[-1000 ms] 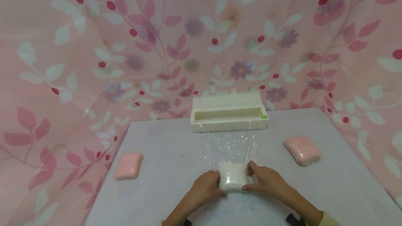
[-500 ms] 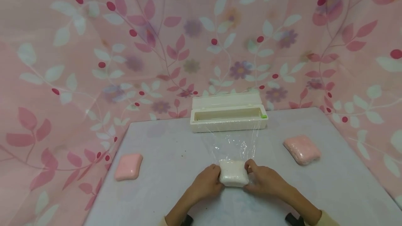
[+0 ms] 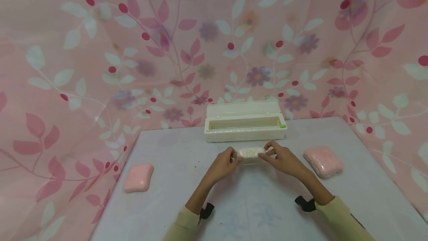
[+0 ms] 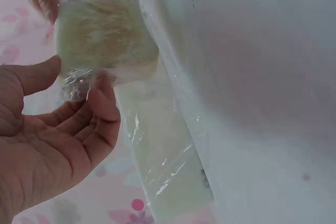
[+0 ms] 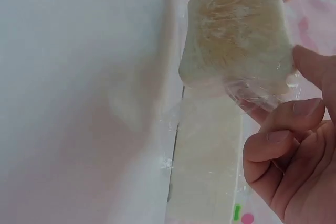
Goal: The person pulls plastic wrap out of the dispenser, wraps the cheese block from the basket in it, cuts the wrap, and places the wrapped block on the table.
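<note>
A white rounded block [image 3: 250,153], wrapped in clear cling film [image 4: 79,81], is held up off the table close in front of the cling film box [image 3: 245,135]. My left hand [image 3: 221,164] grips its left end, thumb at the edge and fingers curled by the bunched film. At the right end my right hand [image 3: 285,161] holds it between thumb and fingers. In the left wrist view the block's broad face [image 4: 105,38] shows wrinkled film. Film also lies over the front of the box [image 5: 205,156] in the right wrist view.
The box stands with its lid [image 3: 243,108] raised and a green piece [image 3: 282,126] at its right end. A pink block [image 3: 138,177] lies at the left of the table. A film-wrapped pink block [image 3: 323,162] lies at the right. Floral cloth [image 3: 214,55] hangs behind.
Both hands have moved forward with the white block, from near the front of the table to just before the box. The block has tipped, and the stretched film between it and the box has shortened.
</note>
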Available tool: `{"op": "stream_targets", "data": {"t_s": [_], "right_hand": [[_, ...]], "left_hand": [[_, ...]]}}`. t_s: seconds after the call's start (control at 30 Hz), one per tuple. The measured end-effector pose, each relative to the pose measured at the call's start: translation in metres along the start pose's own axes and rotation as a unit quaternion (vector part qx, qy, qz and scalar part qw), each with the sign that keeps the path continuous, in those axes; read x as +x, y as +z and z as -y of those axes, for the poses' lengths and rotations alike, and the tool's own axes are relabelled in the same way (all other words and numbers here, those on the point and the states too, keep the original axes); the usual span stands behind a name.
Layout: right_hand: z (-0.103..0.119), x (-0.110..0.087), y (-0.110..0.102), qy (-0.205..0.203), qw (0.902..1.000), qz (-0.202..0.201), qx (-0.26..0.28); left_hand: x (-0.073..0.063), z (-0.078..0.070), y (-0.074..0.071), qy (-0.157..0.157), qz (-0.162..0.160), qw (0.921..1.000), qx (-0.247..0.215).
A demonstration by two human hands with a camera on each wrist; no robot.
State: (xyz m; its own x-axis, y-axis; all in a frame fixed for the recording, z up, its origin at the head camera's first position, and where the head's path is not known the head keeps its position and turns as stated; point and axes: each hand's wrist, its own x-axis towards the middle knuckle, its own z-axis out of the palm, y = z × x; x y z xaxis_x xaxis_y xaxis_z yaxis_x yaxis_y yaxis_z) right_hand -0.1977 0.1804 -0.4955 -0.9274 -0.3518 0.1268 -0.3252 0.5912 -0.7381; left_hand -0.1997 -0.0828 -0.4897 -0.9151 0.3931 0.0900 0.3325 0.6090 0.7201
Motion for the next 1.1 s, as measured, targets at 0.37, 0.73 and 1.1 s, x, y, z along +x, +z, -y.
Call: {"op": "stream_targets", "data": {"t_s": [0.37,0.73,1.1], "right_hand": [[-0.021,0.033,0.006,0.052,0.9952,-0.084,-0.004],[-0.037,0.049,0.025,0.087,0.9852,-0.145,-0.027],[-0.042,0.057,0.020,0.101,0.9863,-0.123,-0.046]], "left_hand": [[0.051,0.013,0.021,-0.030,-0.091,0.9954,-0.009],[0.071,0.029,0.041,-0.049,-0.131,0.9897,-0.030],[0.082,0.030,0.039,-0.059,-0.133,0.9891,-0.021]]}}
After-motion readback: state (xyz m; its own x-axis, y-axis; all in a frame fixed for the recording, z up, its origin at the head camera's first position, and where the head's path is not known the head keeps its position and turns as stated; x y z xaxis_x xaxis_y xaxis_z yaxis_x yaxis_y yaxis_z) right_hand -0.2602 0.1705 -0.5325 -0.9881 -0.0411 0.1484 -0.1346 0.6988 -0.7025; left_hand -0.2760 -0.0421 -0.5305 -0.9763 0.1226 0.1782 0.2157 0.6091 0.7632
